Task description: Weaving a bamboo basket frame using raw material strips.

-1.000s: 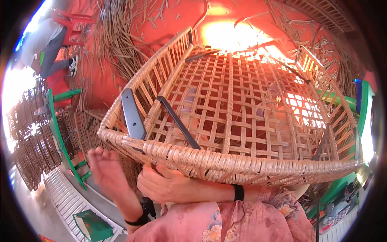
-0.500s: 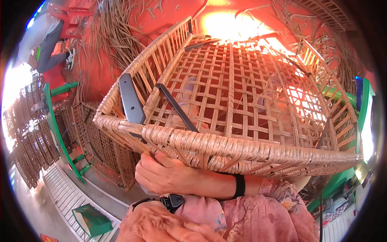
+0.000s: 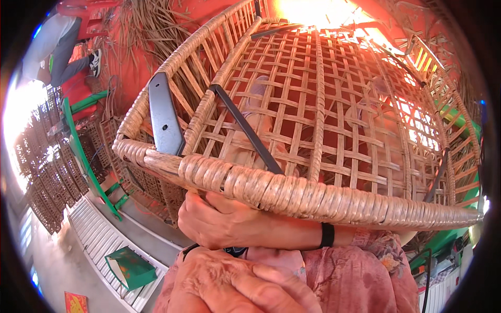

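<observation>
The right hand (image 3: 224, 221) lies under the near rim of a large woven rattan frame (image 3: 323, 120), its forearm crossing from the right with a black band (image 3: 327, 235) at the wrist; the fingers curl up against the wrapped rim, but the rim hides the fingertips, so whether this grip is closed on the rim cannot be told; the left hand (image 3: 229, 284) sits just below it at the lower edge of the view, knuckles upward and fingers folded inward; its grip encloses nothing that shows, and its state cannot be told either.

The rattan frame fills the centre and right of the view, tilted with its near rim low and its far end raised toward bright light; the near rim is a thick roll of wound cane (image 3: 292, 190); behind it runs an open lattice of crossed strips; a flat dark metal bracket (image 3: 164, 117) stands along the left side wall; a thin dark metal rod (image 3: 245, 130) runs diagonally across the lattice toward the near rim.

A pink patterned sleeve (image 3: 365, 271) covers the lower right; a green box (image 3: 130, 268) lies on the floor at lower left; stacked woven panels (image 3: 47, 177) and a green metal stand (image 3: 83, 151) occupy the left; another person (image 3: 57, 44) stands at upper left.
</observation>
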Available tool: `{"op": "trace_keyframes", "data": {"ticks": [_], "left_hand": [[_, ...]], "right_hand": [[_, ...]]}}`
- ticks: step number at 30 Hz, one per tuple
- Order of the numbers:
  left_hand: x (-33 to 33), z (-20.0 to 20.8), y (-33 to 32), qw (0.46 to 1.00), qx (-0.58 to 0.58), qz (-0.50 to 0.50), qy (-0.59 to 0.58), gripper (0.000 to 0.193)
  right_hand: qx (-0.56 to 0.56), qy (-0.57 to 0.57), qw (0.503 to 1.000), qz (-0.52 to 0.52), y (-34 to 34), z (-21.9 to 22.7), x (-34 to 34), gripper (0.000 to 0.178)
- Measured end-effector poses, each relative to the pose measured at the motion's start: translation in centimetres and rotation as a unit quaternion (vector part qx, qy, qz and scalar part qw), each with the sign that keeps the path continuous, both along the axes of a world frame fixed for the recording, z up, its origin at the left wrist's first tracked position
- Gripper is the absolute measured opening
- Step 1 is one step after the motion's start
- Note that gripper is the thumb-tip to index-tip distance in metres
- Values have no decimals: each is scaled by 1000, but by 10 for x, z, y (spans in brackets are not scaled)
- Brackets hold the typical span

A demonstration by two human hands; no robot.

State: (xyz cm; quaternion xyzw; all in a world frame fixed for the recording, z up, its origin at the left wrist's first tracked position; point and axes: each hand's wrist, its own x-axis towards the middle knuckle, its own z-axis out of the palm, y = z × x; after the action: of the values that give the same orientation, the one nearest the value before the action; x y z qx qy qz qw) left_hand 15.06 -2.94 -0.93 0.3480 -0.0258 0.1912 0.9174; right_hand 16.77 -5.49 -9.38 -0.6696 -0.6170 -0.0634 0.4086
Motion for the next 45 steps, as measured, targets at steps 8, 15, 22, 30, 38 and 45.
{"op": "trace_keyframes", "data": {"ticks": [8, 15, 22, 30, 38, 45], "left_hand": [[0, 4, 10, 997, 74, 3, 4, 35], [-61, -6, 69, 975, 97, -193, -57, 42], [-195, -61, 101, 957, 68, -31, 279, 43], [-396, -336, 84, 716, -14, 206, 667, 25], [-407, -446, 141, 495, 192, 316, 786, 28], [-332, -469, 207, 432, 315, 358, 766, 28]], "right_hand": [[-39, 39, 996, 65, -1, 11, -6, 23], [-32, 2, 997, 73, 0, -9, -11, 22], [-6, 77, 995, 69, -11, -7, -7, 26], [-50, -102, 933, -343, -48, 55, 73, 18], [-247, -100, 896, -356, -109, 30, 127, 47], [-227, -48, 911, -340, -112, 38, 119, 59]]}}
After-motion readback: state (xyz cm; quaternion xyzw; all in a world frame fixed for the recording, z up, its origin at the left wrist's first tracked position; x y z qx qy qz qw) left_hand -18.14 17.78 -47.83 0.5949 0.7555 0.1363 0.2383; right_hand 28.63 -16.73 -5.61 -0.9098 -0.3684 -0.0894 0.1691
